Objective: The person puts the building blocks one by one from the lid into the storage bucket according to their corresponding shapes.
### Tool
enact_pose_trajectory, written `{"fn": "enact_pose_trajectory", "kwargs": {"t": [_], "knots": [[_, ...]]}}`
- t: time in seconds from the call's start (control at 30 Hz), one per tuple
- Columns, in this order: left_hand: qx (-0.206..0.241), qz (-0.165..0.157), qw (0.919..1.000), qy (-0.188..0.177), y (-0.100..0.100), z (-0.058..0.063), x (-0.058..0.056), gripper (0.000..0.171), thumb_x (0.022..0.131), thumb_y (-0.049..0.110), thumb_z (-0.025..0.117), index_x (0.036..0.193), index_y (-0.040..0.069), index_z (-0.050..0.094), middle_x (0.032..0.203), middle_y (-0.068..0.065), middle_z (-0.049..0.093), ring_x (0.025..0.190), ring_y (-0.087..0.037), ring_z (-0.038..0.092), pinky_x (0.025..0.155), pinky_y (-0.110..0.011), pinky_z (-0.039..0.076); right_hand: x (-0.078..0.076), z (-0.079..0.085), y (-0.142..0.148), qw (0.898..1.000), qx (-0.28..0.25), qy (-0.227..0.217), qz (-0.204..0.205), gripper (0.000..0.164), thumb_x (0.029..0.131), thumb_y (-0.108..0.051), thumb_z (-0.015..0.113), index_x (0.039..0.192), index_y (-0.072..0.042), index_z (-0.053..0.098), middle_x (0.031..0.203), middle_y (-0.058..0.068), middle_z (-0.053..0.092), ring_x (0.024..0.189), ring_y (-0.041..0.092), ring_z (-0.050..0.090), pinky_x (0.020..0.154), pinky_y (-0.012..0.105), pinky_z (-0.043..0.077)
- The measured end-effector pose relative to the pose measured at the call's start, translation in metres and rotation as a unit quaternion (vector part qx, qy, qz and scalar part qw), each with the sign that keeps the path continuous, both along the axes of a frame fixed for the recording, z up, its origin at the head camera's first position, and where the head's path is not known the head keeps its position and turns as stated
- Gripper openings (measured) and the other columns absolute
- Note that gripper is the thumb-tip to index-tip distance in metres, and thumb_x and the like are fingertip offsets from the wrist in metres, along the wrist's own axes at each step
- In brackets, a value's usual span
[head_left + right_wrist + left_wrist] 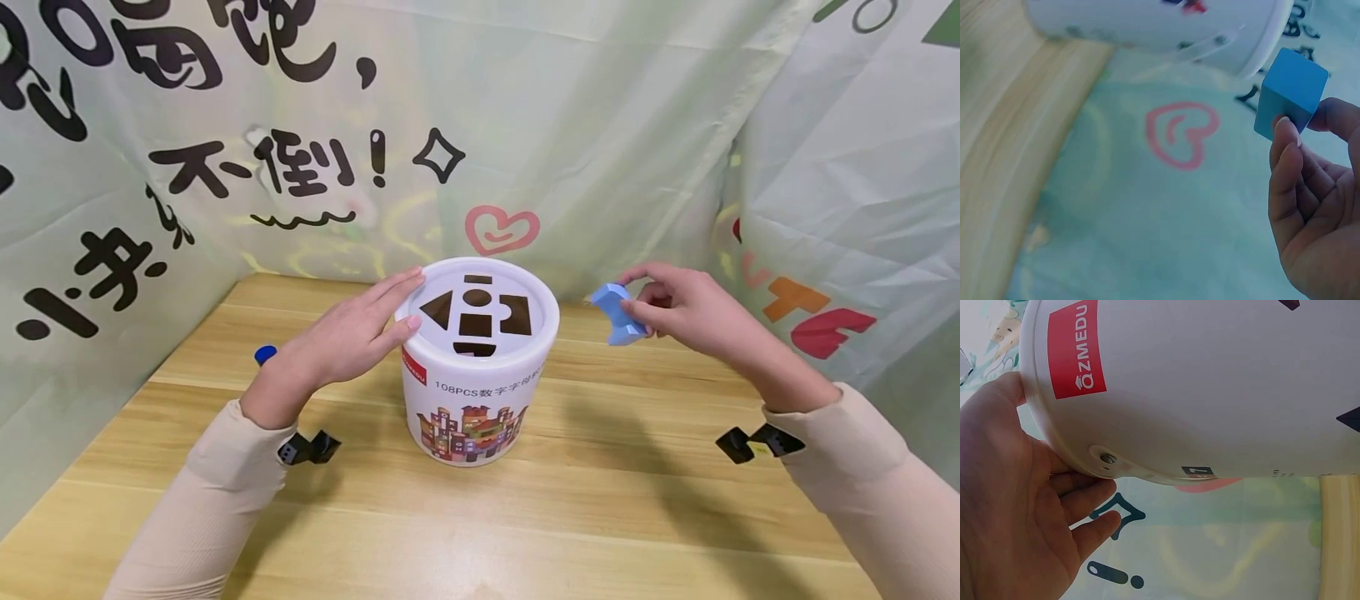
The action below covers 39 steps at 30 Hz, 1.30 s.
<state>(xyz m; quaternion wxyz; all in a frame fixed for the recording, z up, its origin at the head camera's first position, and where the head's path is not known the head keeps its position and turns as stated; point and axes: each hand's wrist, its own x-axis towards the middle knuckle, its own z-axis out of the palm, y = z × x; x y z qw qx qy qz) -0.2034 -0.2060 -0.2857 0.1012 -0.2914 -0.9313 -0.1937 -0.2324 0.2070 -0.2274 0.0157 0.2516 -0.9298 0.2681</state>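
A white toy-block bucket (471, 400) stands upright on the table, its lid (442, 346) cut with several shaped holes. My left hand (345, 333) rests on the left side of its rim, thumb and index finger on the edge; the left wrist view shows the other fingers extended beside the bucket wall (1210, 394). To the right of the bucket and apart from it, my right hand (678, 308) pinches a light-blue block with a curved notch (618, 315) between thumb and fingers. In the right wrist view, the blue block (1291, 87) shows flat faces above the fingertips.
Behind my left wrist lies a small blue object (265, 355), partly hidden. The wooden table (480, 533) is bounded by a printed cloth backdrop (600, 125) at the back and sides. A wrist camera (309, 448) sits on each sleeve.
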Motion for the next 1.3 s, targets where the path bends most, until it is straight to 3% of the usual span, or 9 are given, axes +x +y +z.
{"fn": "enact_pose_trajectory", "kwargs": {"t": [0.23, 0.43, 1.0, 1.3], "knots": [[0.002, 0.004, 1.0, 0.002, -0.001, -0.001, 0.0, 0.063, 0.104, 0.051, 0.032, 0.156, 0.016, 0.025, 0.162, 0.002, 0.019, 0.144, -0.026, 0.027, 0.111, -0.052, 0.03, 0.011, 0.023, -0.035, 0.999, -0.032, -0.035, -0.007, 0.028, 0.096, -0.023, 0.064, 0.121, -0.012, 0.058, 0.074, 0.007, 0.065, 0.066, 0.028, 0.06, 0.059, 0.031, 0.052], [0.003, 0.003, 1.0, 0.001, -0.001, -0.002, 0.0, 0.063, 0.104, 0.051, 0.032, 0.156, 0.016, 0.025, 0.162, 0.001, 0.019, 0.144, -0.026, 0.026, 0.111, -0.052, 0.03, 0.01, 0.033, -0.064, 0.997, -0.05, -0.059, 0.011, 0.027, 0.096, -0.022, 0.064, 0.118, -0.009, 0.058, 0.071, 0.01, 0.064, 0.063, 0.027, 0.061, 0.06, 0.033, 0.054], [0.004, 0.003, 1.0, -0.001, -0.001, -0.002, 0.0, 0.064, 0.104, 0.051, 0.031, 0.157, 0.016, 0.024, 0.162, 0.001, 0.017, 0.145, -0.026, 0.025, 0.112, -0.052, 0.028, -0.011, 0.028, -0.111, 0.985, -0.052, -0.164, -0.008, 0.032, 0.092, -0.018, 0.069, 0.115, 0.001, 0.055, 0.074, 0.014, 0.066, 0.061, 0.02, 0.065, 0.06, 0.032, 0.058], [0.005, 0.001, 1.0, -0.002, 0.0, -0.002, 0.0, 0.064, 0.104, 0.051, 0.031, 0.157, 0.015, 0.024, 0.162, 0.001, 0.017, 0.145, -0.026, 0.023, 0.113, -0.052, 0.027, -0.015, 0.025, -0.117, 0.982, -0.042, -0.185, -0.026, 0.034, 0.092, -0.018, 0.069, 0.114, 0.003, 0.054, 0.075, 0.015, 0.066, 0.06, 0.019, 0.066, 0.061, 0.033, 0.059]]}}
